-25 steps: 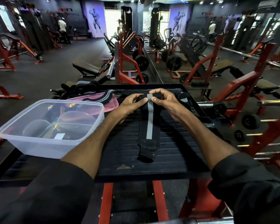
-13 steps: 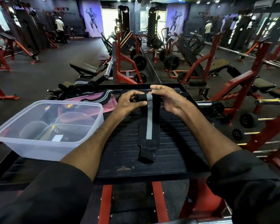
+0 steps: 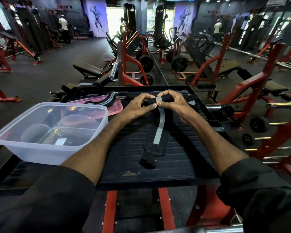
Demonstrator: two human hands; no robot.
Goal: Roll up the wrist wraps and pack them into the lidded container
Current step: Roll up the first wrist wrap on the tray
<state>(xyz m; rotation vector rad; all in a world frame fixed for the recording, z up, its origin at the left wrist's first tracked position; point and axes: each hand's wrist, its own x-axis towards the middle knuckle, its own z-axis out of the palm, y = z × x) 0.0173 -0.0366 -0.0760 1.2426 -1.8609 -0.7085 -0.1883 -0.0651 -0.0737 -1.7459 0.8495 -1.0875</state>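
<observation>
A black wrist wrap point(image 3: 155, 133) with a grey centre stripe lies lengthwise on the black ribbed platform point(image 3: 180, 158). Its far end is rolled into a small tight roll, lifted a little off the platform. My left hand point(image 3: 139, 105) pinches the roll's left side and my right hand point(image 3: 170, 100) pinches its right side, thumbs underneath. The clear plastic container point(image 3: 45, 148) stands open at the left. Its pink lid point(image 3: 115, 109) lies behind it with another striped wrap point(image 3: 102, 99) draped over it.
A third striped wrap point(image 3: 87, 86) rests at the platform's far left corner, and a dark wrap point(image 3: 191, 100) lies behind my right hand. Red gym benches, racks and barbells surround the platform. Two people stand far off at the back.
The roll at the wrap's far end has grown thicker and both hands have lifted it slightly toward me. The flat part of the wrap has shortened and skewed a little.
</observation>
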